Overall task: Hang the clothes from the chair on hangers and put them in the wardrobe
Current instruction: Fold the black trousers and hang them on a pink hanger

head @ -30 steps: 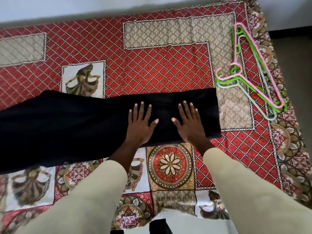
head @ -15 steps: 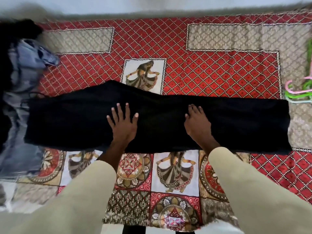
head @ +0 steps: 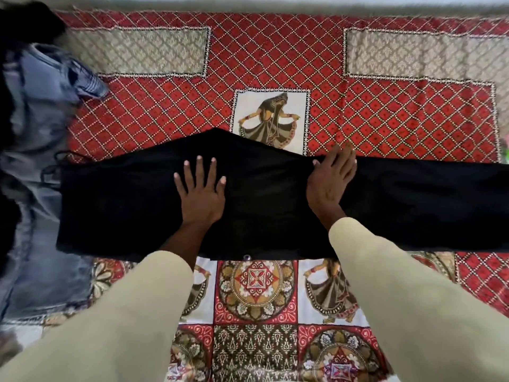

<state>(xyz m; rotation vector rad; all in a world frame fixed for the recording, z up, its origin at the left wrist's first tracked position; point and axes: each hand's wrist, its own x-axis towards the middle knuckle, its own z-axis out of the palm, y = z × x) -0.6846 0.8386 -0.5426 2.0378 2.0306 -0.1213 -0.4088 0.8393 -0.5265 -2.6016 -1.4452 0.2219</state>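
the left hand (head: 199, 194) lies flat on the black garment (head: 275, 205), fingers straight and fanned apart, palm down near the middle of the cloth. the right hand (head: 329, 183) is also spread flat, set at the garment's far edge, with its fingertips reaching past the black cloth onto the bedspread and its thumb pointing left along the edge. neither hand pinches or curls round anything; both just press on the fabric. cream sleeves (head: 407, 299) cover both forearms down to the wrists.

the black garment is stretched out long from left to right across the bed, running out of view at the right side. its far edge rises to a low peak between the hands, and a small pale button or stud (head: 247, 257) shows at its near edge.

under it lies a red patterned bedspread (head: 275, 78) with diamond lattice, beige panels, a dancer picture (head: 268, 119) just beyond the garment, and medallion squares on the near side. at the left, blurred, lies a pile of blue denim clothing (head: 38, 128), touching the black garment's left end, with something dark at the top left corner.
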